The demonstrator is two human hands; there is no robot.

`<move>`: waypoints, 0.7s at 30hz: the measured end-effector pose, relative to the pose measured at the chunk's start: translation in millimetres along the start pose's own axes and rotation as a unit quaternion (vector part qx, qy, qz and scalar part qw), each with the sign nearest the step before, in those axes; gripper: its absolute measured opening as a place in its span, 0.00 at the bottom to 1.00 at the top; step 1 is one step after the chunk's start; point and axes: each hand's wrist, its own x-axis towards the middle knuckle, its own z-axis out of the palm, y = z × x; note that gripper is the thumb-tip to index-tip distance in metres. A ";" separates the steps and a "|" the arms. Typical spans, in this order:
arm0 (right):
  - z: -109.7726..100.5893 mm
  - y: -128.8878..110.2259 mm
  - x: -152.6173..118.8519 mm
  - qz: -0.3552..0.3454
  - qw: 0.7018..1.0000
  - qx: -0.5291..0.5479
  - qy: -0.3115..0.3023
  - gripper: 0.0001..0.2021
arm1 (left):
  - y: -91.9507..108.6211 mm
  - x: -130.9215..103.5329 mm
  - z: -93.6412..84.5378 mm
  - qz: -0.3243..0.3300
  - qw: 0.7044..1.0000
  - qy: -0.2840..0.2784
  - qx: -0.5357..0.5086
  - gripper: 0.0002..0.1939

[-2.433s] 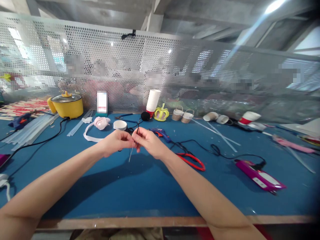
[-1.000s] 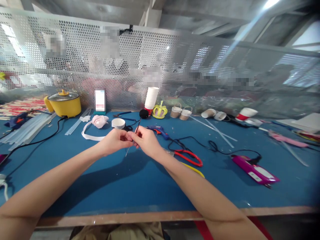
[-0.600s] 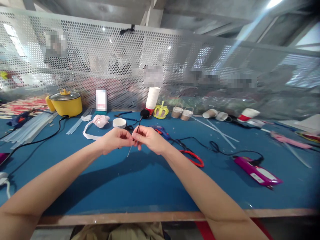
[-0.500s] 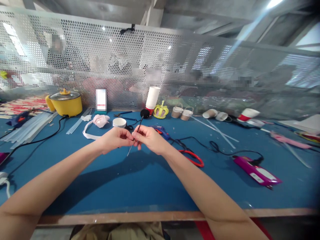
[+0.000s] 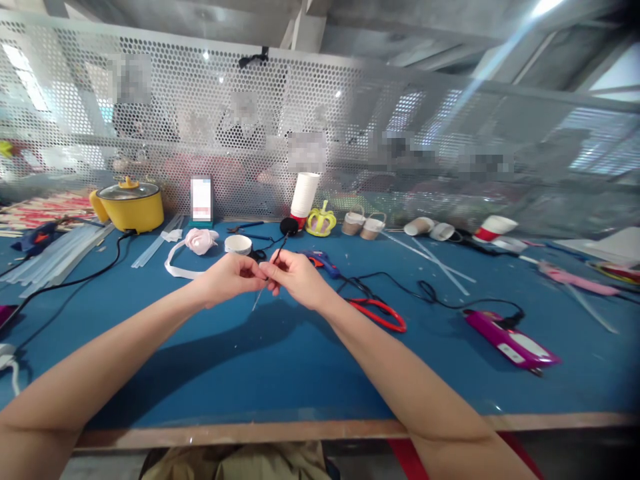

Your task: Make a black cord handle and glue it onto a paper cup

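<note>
A thin dark stem with a round black head runs down between my hands, and its thin pale lower end shows below the fingers. My left hand pinches the stem near its lower part, fingertips pressed together. My right hand closes thumb and fingers on the same stem, just above and touching the left fingertips. The fingers hide the middle of the stem. Behind my left hand lie a white tape roll and a pale pink fabric rose with a white ribbon.
A yellow pot stands back left beside translucent strips. A blue glue gun and red cable loop lie right of my hands. Farther right is a purple power strip. Stacked cups stand at the mesh screen.
My right hand has shifted slightly left and stays pinched on the stem. My left hand has hardly moved. The view has shifted a little.
</note>
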 end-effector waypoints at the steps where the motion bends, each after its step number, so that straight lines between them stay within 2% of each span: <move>1: 0.3 0.3 0.1 -0.001 1.000 -0.008 0.006 0.17 | -0.8 0.2 0.2 0.002 1.000 0.001 0.005 0.06; 9: 2.2 4.0 1.0 0.003 0.999 -0.029 0.019 0.18 | -4.0 0.6 1.1 0.018 1.000 -0.021 -0.006 0.06; 14: -2.4 2.4 1.6 -0.008 0.997 0.056 -0.058 0.17 | -3.9 0.1 -1.1 -0.008 0.998 -0.048 -0.034 0.07; 16: -4.5 3.0 2.4 -0.011 0.995 0.064 -0.070 0.17 | -4.6 0.5 -1.7 -0.013 0.997 -0.059 -0.050 0.08; 21: -4.5 5.6 3.2 0.002 0.999 0.029 -0.043 0.18 | -6.7 1.5 -3.6 -0.012 0.998 -0.053 -0.030 0.08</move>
